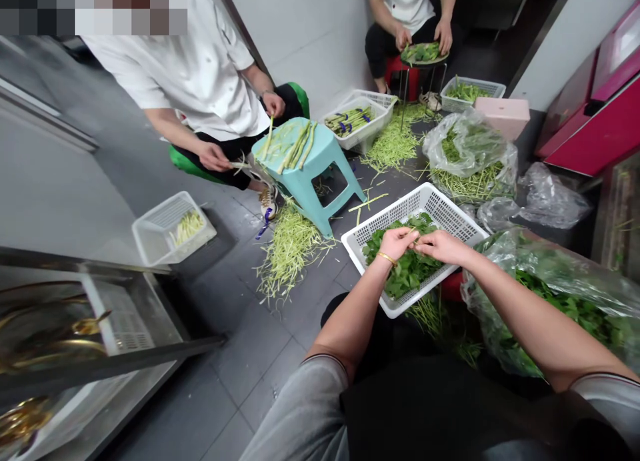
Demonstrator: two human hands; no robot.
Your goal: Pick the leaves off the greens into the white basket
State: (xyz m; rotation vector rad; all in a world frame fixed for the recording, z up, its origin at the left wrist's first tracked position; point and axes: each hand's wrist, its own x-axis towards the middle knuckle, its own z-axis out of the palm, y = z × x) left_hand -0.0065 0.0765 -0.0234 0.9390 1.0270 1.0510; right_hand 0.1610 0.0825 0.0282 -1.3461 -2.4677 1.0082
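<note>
Over a white plastic basket [457,211], my two hands meet with the fingertips close together. My left hand [399,242], with a gold bangle at the wrist, is closed in a pinch on a thin stem of leafy greens. My right hand [440,246] pinches at the same stem from the other side. Below them, loose leafy greens [407,274] cover much of the basket's bottom. To the right lies a clear plastic bag [560,267] full of similar greens, under my right forearm. Cut stems [430,314] hang below the basket's near side.
A person in white sits by a turquoise stool [325,157] with asparagus on it. Peelings [290,247] litter the grey floor. Another person works farther back. A basket of asparagus [350,121], a bag of stems [467,154], a white bin [173,227] and a metal shelf [150,361] stand around.
</note>
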